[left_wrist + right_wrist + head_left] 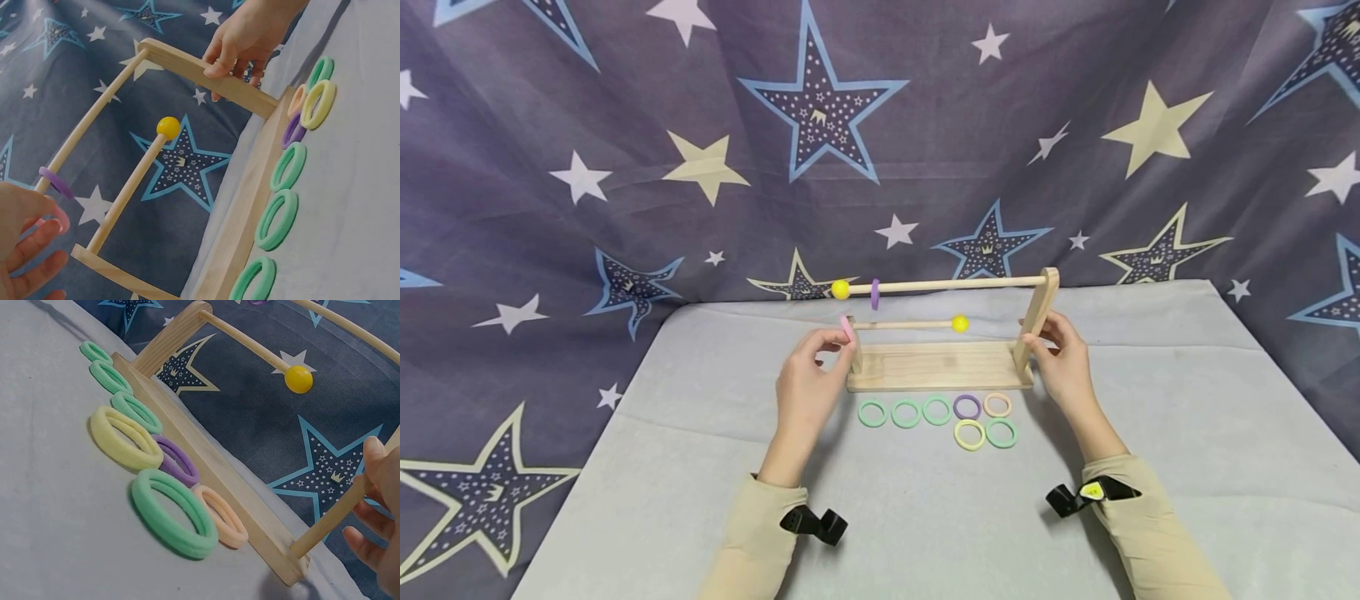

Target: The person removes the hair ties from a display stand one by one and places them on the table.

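Note:
My left hand [808, 371] pinches a pink ring [847, 328] between thumb and fingers. It holds the ring by the short post of a wooden stand [940, 379], at the fixed end of the lower rod [902, 326]. That rod ends in a yellow ball [960, 323]. A purple ring [875, 294] hangs on the upper rod [962, 284], close to its yellow end ball [840, 289]. On the other side, my right hand [1063, 358] grips the tall upright [1037, 317], thumb in front and fingers behind.
Several loose rings lie on the grey cloth before the base: green [140, 506], yellow [103, 440], purple [181, 465] and peach [228, 531]. A dark star-patterned curtain [850, 208] hangs behind the table.

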Action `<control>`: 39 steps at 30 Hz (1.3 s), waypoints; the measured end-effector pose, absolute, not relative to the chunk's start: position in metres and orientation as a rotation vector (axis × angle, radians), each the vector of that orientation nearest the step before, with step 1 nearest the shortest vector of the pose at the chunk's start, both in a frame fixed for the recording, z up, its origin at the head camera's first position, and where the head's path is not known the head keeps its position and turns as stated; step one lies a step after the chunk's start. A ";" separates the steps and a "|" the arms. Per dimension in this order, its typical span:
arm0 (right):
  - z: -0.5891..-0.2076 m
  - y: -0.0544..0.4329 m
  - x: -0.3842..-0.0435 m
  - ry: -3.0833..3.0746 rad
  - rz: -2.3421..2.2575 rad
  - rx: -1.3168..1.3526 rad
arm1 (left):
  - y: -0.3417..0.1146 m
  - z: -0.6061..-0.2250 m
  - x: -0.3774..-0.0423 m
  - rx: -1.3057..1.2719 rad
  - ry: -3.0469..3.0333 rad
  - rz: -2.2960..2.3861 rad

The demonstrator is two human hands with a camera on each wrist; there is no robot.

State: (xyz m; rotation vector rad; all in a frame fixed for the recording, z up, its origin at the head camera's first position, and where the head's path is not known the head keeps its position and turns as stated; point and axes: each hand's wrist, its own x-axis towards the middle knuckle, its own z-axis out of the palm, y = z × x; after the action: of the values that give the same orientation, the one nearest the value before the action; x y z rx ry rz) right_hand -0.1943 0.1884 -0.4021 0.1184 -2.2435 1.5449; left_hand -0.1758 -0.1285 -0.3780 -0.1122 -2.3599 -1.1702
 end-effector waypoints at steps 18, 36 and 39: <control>-0.402 0.188 -0.194 -2.236 1.554 0.119 | -0.118 -0.391 -0.170 -0.378 -2.663 -1.001; -0.403 0.188 -0.195 -2.223 1.558 0.130 | -0.104 -0.404 -0.168 -0.604 -2.785 -0.875; -0.403 0.188 -0.195 -2.226 1.561 0.125 | -0.101 -0.408 -0.168 -0.648 -2.797 -0.858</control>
State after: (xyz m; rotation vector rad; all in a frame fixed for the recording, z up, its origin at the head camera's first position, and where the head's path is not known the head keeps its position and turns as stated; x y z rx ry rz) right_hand -0.1950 0.1883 -0.4026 0.1255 -2.2259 1.5605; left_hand -0.1679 -0.1012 -0.4078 -0.6479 -2.7966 -0.8579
